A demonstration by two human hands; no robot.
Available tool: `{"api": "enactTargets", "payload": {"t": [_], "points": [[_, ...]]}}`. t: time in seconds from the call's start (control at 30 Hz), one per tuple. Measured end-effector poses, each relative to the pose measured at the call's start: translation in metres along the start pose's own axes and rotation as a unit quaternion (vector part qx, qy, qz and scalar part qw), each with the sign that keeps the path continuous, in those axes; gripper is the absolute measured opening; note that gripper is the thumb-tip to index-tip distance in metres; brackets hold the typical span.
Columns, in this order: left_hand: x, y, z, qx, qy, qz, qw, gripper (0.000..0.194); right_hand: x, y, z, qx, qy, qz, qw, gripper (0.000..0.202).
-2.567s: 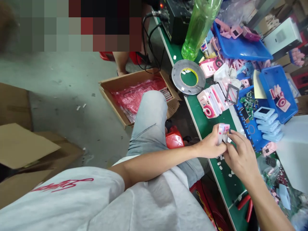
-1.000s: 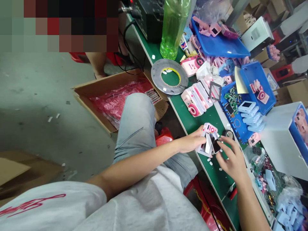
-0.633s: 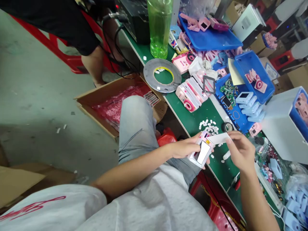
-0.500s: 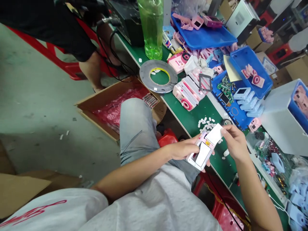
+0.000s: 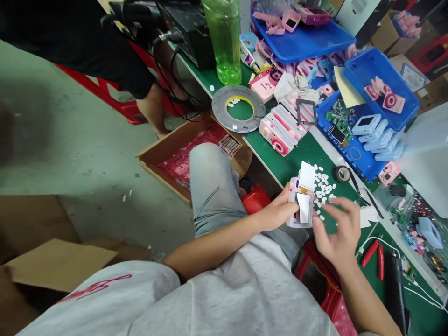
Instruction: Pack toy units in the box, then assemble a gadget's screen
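My left hand (image 5: 278,212) is closed around a small pinkish-white toy camera casing (image 5: 293,192), thumb pressed on its near side. A white rectangular panel (image 5: 307,175) sticks out past the casing's far end. Another white strip (image 5: 304,209) lies over the dark opening in the casing. Just right of the casing, my right hand (image 5: 338,231) has its fingers apart and holds nothing; it is slightly blurred. Beyond the casing, many small white oval pieces (image 5: 324,189) are scattered on the green table (image 5: 296,163).
A large tape roll (image 5: 241,126), stacked pink cameras (image 5: 276,140) and a green bottle (image 5: 227,56) stand farther back. Blue trays (image 5: 381,100) hold camera parts. Black tape (image 5: 341,174), red-handled pliers (image 5: 370,253) and cables lie rightward. A person's leg (image 5: 154,109) is at left.
My right hand has let go of the white panel at the casing's end and moved down beside the casing, fingers spread. The casing has turned more upright in my left hand. The view has shifted.
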State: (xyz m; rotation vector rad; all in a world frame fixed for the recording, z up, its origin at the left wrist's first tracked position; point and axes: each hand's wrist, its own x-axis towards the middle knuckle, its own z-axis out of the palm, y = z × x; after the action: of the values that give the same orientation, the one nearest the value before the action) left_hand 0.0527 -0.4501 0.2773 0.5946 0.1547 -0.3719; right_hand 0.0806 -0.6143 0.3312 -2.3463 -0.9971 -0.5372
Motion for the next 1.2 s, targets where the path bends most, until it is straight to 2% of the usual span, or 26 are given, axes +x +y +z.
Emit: {"api": "enactTargets", "payload": {"t": [0.07, 0.17, 0.33, 0.43, 0.53, 0.67, 0.9, 1.07, 1.2], "points": [[-0.003, 0.002, 0.001, 0.054, 0.027, 0.043, 0.997, 0.055, -0.008, -0.019, 0.000, -0.009, -0.001, -0.048, 0.999, 0.025], [-0.009, 0.007, 0.005, 0.114, 0.021, 0.069, 0.991, 0.053, -0.014, -0.031, 0.006, -0.004, 0.013, -0.036, 0.999, 0.025], [-0.014, 0.010, 0.011, 0.174, 0.013, 0.107, 0.979, 0.051, -0.015, -0.030, 0.013, -0.016, 0.019, -0.012, 1.000, 0.024], [-0.013, 0.009, 0.011, 0.197, 0.009, 0.128, 0.972, 0.055, -0.014, -0.030, 0.010, -0.021, 0.016, -0.017, 1.000, 0.026], [-0.015, 0.007, 0.010, 0.216, -0.020, 0.140, 0.966, 0.063, -0.012, -0.028, 0.003, -0.019, 0.018, -0.022, 0.999, 0.024], [-0.024, 0.006, 0.006, 0.252, -0.059, 0.147, 0.955, 0.070, -0.006, -0.025, -0.010, 0.025, -0.029, -0.032, 0.999, 0.020], [-0.044, 0.004, -0.002, 0.287, -0.087, 0.173, 0.938, 0.066, 0.004, -0.026, -0.026, 0.126, -0.101, -0.048, 0.986, 0.018], [-0.049, 0.005, -0.005, 0.249, -0.117, 0.171, 0.946, 0.067, 0.009, -0.027, -0.028, 0.158, -0.128, -0.046, 0.978, 0.018], [-0.052, 0.007, -0.006, 0.238, -0.113, 0.162, 0.951, 0.068, 0.012, -0.027, -0.027, 0.172, -0.138, -0.045, 0.974, 0.017]]}}
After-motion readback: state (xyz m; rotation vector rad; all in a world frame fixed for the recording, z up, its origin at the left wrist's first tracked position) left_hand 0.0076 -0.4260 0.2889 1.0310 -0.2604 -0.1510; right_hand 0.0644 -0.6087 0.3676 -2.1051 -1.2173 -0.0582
